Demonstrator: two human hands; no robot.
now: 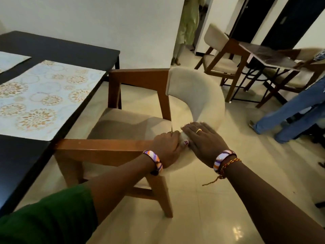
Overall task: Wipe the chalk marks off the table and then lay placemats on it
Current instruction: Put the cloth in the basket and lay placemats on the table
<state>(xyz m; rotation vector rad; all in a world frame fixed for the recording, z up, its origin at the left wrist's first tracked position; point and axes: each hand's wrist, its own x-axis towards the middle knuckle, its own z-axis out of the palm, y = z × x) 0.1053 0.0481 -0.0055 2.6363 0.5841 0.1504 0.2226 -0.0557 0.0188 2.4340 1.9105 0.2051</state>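
The black table (58, 50) fills the left side. A pale blue placemat (44, 95) with gold flower circles lies flat on it near the edge, and a corner of a second placemat (10, 59) shows at far left. Beside the table stands a wooden chair (140, 80) with a curved beige backrest. My left hand (166, 148) is closed around the near end of that backrest where it meets the armrest. My right hand (204, 138) lies on top of the same backrest end, fingers spread over the padding. No chalk marks or cloth are visible.
A second wooden chair (221, 55) and a small dark table (269, 55) stand at the back right. A person's legs in blue jeans (288, 113) stretch in from the right. Another person (188, 23) stands in the far doorway. Glossy cream floor tiles (211, 208) lie below.
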